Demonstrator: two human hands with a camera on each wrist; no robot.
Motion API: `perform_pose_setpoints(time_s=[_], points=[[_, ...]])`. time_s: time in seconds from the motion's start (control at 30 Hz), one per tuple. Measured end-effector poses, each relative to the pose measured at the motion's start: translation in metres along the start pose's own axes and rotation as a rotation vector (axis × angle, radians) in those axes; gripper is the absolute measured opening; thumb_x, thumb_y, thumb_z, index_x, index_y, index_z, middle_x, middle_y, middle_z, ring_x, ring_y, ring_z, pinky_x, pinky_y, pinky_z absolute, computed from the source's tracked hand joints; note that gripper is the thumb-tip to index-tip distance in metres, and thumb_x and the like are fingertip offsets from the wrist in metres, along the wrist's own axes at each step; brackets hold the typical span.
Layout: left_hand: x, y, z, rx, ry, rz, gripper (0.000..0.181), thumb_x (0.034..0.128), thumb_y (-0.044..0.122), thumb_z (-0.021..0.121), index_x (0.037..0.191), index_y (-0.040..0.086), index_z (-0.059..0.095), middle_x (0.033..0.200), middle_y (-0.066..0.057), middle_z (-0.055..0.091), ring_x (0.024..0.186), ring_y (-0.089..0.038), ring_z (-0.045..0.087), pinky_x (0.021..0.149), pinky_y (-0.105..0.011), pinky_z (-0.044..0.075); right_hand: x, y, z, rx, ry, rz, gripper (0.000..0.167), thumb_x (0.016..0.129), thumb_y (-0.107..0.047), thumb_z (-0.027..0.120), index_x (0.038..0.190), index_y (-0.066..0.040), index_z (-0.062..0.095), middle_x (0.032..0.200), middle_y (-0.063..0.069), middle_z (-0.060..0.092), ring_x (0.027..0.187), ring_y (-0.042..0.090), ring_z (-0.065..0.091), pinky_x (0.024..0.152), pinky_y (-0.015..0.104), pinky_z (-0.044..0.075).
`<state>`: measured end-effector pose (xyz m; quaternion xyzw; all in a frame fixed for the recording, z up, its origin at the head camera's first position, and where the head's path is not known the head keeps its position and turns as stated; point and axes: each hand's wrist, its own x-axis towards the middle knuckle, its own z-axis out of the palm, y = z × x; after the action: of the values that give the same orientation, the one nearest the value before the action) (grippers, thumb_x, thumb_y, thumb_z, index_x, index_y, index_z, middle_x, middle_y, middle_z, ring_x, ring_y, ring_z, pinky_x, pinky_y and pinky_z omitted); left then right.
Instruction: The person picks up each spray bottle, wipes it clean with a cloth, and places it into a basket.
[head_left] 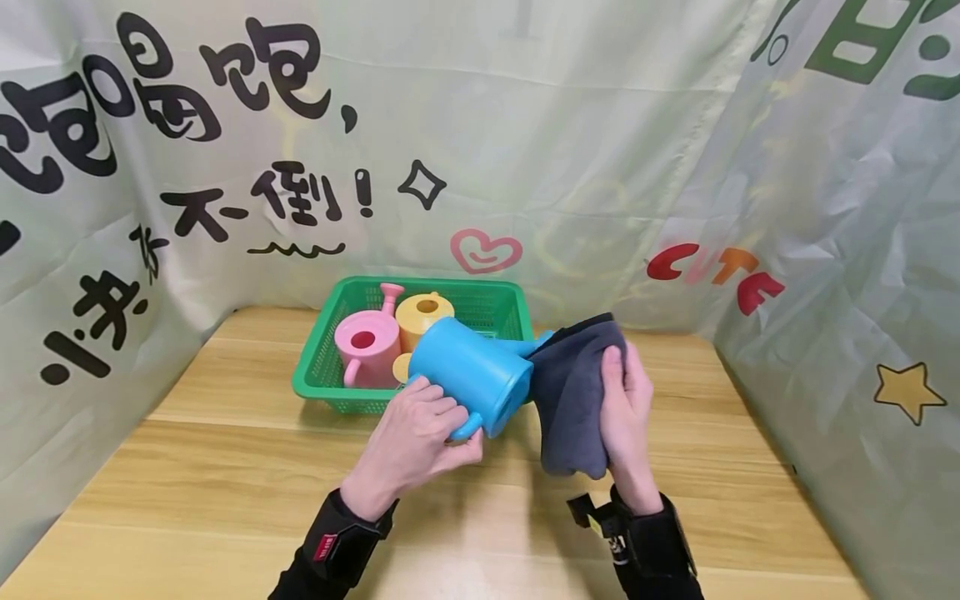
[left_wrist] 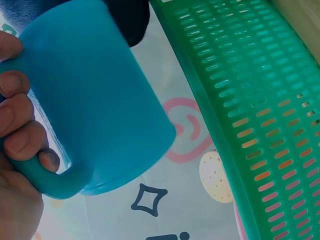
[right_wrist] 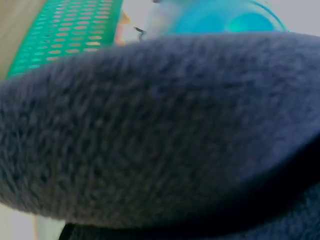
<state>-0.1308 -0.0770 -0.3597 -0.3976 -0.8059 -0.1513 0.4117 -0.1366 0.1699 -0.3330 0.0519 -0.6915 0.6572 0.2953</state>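
In the head view my left hand grips the handle of a blue toy watering can; the left wrist view shows the fingers curled round that handle. The can is tipped on its side above the front right of the basket, its spout toward the right. A dark grey cloth hangs from my right hand, which holds it by its right side. Cloth and spout meet near the spout's tip. In the right wrist view the cloth fills most of the picture and hides the right fingers.
A green plastic basket stands on the wooden table near the back curtain. Inside it are a pink watering can and a yellow watering can. Printed curtains enclose the back and sides.
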Motion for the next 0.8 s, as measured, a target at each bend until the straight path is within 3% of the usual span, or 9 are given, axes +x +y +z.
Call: perform_pose_setpoints(time_s=[0.13, 0.27, 0.37, 0.47, 0.57, 0.7, 0.8], points=[[-0.001, -0.001, 0.001, -0.002, 0.008, -0.006, 0.031, 0.0791, 0.023, 0.066, 0.059, 0.019, 0.042, 0.053, 0.008, 0.036, 0.054, -0.008, 0.035, 0.062, -0.023, 0.029, 0.008, -0.009, -0.016, 0.167, 0.110, 0.123, 0.026, 0.107, -0.027, 0.047, 0.121, -0.013, 0.064, 0.099, -0.010, 0.066, 0.090, 0.005, 0.060, 0.082, 0.018, 0.046], [0.000, 0.002, 0.002, 0.010, 0.015, 0.035, 0.033, 0.0738, 0.023, 0.071, 0.058, 0.019, 0.042, 0.053, 0.009, 0.035, 0.053, -0.008, 0.034, 0.062, -0.023, 0.030, 0.010, -0.014, -0.024, 0.310, 0.211, 0.033, 0.027, 0.107, -0.026, 0.048, 0.122, -0.009, 0.063, 0.104, -0.002, 0.066, 0.095, 0.009, 0.061, 0.086, 0.020, 0.047], [0.003, 0.008, 0.006, 0.020, 0.015, 0.097, 0.035, 0.0713, 0.026, 0.074, 0.057, 0.020, 0.042, 0.052, 0.009, 0.036, 0.053, -0.008, 0.034, 0.062, -0.023, 0.031, 0.009, -0.014, -0.023, 0.313, 0.197, -0.058, 0.026, 0.107, -0.023, 0.048, 0.121, -0.007, 0.062, 0.105, 0.000, 0.064, 0.099, 0.012, 0.059, 0.088, 0.022, 0.046], [0.004, 0.016, 0.010, 0.017, 0.008, 0.160, 0.036, 0.0703, 0.030, 0.074, 0.057, 0.021, 0.042, 0.052, 0.011, 0.038, 0.054, -0.007, 0.034, 0.062, -0.022, 0.031, 0.005, -0.012, -0.015, 0.152, 0.093, -0.089, 0.026, 0.108, -0.020, 0.045, 0.122, -0.007, 0.061, 0.105, -0.008, 0.063, 0.099, 0.009, 0.056, 0.088, 0.019, 0.044], [0.004, 0.023, 0.014, -0.004, 0.002, 0.196, 0.036, 0.0683, 0.030, 0.074, 0.058, 0.021, 0.041, 0.052, 0.012, 0.039, 0.055, -0.007, 0.032, 0.062, -0.022, 0.030, 0.000, -0.007, -0.005, -0.052, -0.104, -0.129, 0.028, 0.108, -0.013, 0.042, 0.127, -0.003, 0.060, 0.112, -0.013, 0.064, 0.102, 0.002, 0.057, 0.089, 0.015, 0.043], [0.002, 0.026, 0.016, -0.030, -0.002, 0.211, 0.036, 0.0662, 0.029, 0.074, 0.058, 0.021, 0.040, 0.052, 0.012, 0.040, 0.056, -0.007, 0.031, 0.063, -0.022, 0.029, -0.007, 0.001, 0.008, -0.206, -0.349, -0.244, 0.028, 0.105, -0.002, 0.045, 0.129, 0.000, 0.059, 0.122, 0.007, 0.065, 0.112, -0.003, 0.054, 0.097, 0.012, 0.041], [0.002, 0.027, 0.016, -0.042, -0.010, 0.229, 0.034, 0.0670, 0.030, 0.073, 0.058, 0.022, 0.042, 0.052, 0.013, 0.041, 0.055, -0.007, 0.033, 0.063, -0.021, 0.029, -0.009, 0.004, 0.010, -0.297, -0.445, -0.283, 0.028, 0.104, -0.003, 0.048, 0.128, -0.004, 0.061, 0.121, 0.016, 0.062, 0.114, 0.003, 0.053, 0.098, 0.016, 0.042]])
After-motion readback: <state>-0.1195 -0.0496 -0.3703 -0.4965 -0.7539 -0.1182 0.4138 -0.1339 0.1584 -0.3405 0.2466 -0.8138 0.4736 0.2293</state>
